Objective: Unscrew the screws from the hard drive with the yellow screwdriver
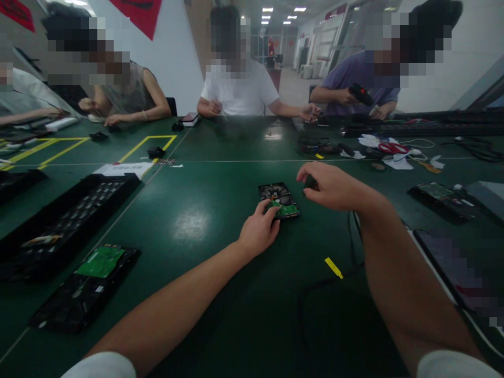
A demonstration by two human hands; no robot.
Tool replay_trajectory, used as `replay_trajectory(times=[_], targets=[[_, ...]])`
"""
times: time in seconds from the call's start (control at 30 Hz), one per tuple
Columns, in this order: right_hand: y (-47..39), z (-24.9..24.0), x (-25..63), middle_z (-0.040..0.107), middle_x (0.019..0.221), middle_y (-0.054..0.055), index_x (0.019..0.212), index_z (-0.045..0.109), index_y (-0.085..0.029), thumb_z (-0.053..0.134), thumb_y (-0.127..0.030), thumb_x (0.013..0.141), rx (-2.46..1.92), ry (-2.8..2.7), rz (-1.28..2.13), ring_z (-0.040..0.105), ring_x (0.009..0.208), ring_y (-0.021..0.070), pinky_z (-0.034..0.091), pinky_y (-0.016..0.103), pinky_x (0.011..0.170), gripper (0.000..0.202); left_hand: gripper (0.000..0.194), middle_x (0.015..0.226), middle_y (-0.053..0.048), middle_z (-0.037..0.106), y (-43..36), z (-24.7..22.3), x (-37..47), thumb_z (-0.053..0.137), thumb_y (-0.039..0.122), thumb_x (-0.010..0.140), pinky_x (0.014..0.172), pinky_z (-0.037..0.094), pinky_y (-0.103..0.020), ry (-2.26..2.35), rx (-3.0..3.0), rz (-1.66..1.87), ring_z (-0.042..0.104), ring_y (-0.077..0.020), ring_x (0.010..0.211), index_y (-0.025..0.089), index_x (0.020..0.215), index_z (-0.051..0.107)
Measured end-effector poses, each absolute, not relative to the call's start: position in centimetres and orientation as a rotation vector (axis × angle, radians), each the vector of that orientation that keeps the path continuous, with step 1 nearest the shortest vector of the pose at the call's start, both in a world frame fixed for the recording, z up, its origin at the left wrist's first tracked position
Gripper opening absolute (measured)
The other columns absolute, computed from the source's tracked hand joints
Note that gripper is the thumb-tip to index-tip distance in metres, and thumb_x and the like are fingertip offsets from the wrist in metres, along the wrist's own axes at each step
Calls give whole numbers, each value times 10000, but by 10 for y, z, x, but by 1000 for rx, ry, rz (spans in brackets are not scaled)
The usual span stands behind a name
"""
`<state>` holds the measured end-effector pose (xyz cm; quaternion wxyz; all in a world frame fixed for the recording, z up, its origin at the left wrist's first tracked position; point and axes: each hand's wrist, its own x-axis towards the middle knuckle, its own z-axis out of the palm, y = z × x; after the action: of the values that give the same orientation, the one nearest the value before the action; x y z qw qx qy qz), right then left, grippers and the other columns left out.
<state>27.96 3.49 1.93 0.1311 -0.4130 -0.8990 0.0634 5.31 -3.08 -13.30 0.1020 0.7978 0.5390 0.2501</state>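
Bright ceiling lights (pixel 300 9) glow beyond a broad green worktop (pixel 220 205), and at twelve o'clock lies a black rectangular hard drive (pixel 284 196) with a green circuit board (pixel 290 210)! On it rests the left hand (pixel 258 231), fingers parted; whether they pinch anything, I can't tell. Towards one o'clock, the right hand (pixel 334 186) curls tightly around a dark-handled tool (pixel 310 182). Looks like board-side tool work; the next move seems to call for a steadied drive and careful tip alignment.

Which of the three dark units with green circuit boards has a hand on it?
The middle unit: the left hand rests its fingers on it, whereas the lower-left unit and the far-right unit lie untouched.
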Motion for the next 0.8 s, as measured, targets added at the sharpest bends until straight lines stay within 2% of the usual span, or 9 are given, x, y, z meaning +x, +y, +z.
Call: replay_trajectory(times=[0.23, 0.43, 0.57, 0.63, 0.73, 0.8], targets=[[37, 17, 280, 737, 1012, 123, 1054, 639, -193, 641, -326, 902, -1280, -2572, 58, 690, 926, 316, 483, 407, 832, 202, 416, 1586, -173, 441, -30, -136, 54, 534, 329, 1027, 1020, 614, -494, 1596, 2357, 765, 666, -334, 1263, 198, 1419, 582], [34, 19, 276, 731, 1074, 130, 1058, 623, -185, 619, -227, 873, -1232, -2593, 106, 694, 955, 294, 483, 377, 828, 190, 422, 1583, -171, 445, -30, -135, 53, 544, 327, 1021, 1022, 615, -483, 1585, 2363, 778, 664, -331, 1271, 192, 1418, 587], [33, 21, 277, 742, 997, 121, 1040, 641, -187, 625, -310, 916, -1342, -2571, 55, 698, 901, 306, 476, 398, 812, 175, 418, 1579, -173, 449, -30, -134, 54, 549, 323, 1019, 1020, 616, -487, 1581, 2358, 780, 661, -334, 1276, 189, 1413, 590], [33, 21, 280, 744, 1020, 124, 1057, 646, -187, 641, -334, 916, -1346, -2591, 71, 699, 905, 306, 479, 397, 805, 204, 420, 1580, -176, 448, -30, -134, 54, 547, 324, 1021, 1016, 618, -489, 1579, 2354, 778, 661, -336, 1273, 186, 1416, 589], [35, 20, 281, 739, 1100, 129, 1083, 641, -187, 650, -282, 894, -1252, -2632, 124, 700, 947, 294, 484, 379, 816, 212, 418, 1584, -174, 445, -30, -134, 54, 546, 326, 1022, 1011, 621, -487, 1576, 2352, 777, 666, -333, 1263, 183, 1412, 590], [35, 19, 280, 741, 1085, 128, 1092, 637, -183, 644, -255, 891, -1248, -2615, 125, 702, 933, 289, 483, 374, 810, 213, 416, 1583, -172, 446, -30, -134, 54, 546, 326, 1021, 1010, 621, -489, 1579, 2352, 773, 667, -333, 1259, 185, 1410, 591]])
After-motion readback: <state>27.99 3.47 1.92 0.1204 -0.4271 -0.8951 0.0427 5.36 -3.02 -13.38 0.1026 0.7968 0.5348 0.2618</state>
